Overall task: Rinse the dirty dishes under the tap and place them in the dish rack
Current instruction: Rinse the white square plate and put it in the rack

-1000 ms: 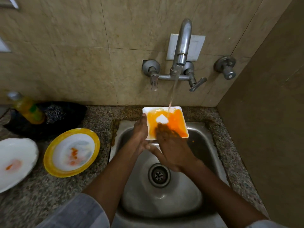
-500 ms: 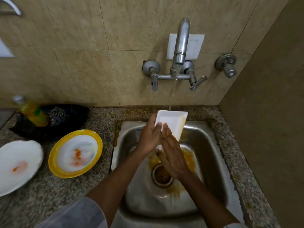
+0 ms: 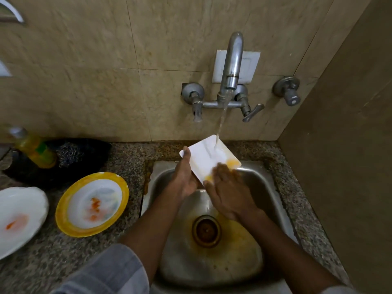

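A small white square dish (image 3: 206,155) with faint orange smears is tilted over the back of the steel sink (image 3: 263,183), under the running tap (image 3: 232,66). My left hand (image 3: 183,179) grips its left edge, thumb on the rim. My right hand (image 3: 228,193) lies flat against its lower right part, fingers blurred. On the counter to the left wait a yellow-rimmed plate (image 3: 92,203) and a white plate (image 3: 20,217), both stained orange. No dish rack is in view.
Orange water pools around the sink drain (image 3: 205,230). A yellow soap bottle (image 3: 32,148) and a dark scrubber (image 3: 70,153) sit on a black dish at the back left. A brown wall panel (image 3: 343,145) closes the right side.
The orange sauce has washed off the dish into the sink. The dish was tipped up on edge, then turned face-up under the stream; my right hand slid across its lower right.
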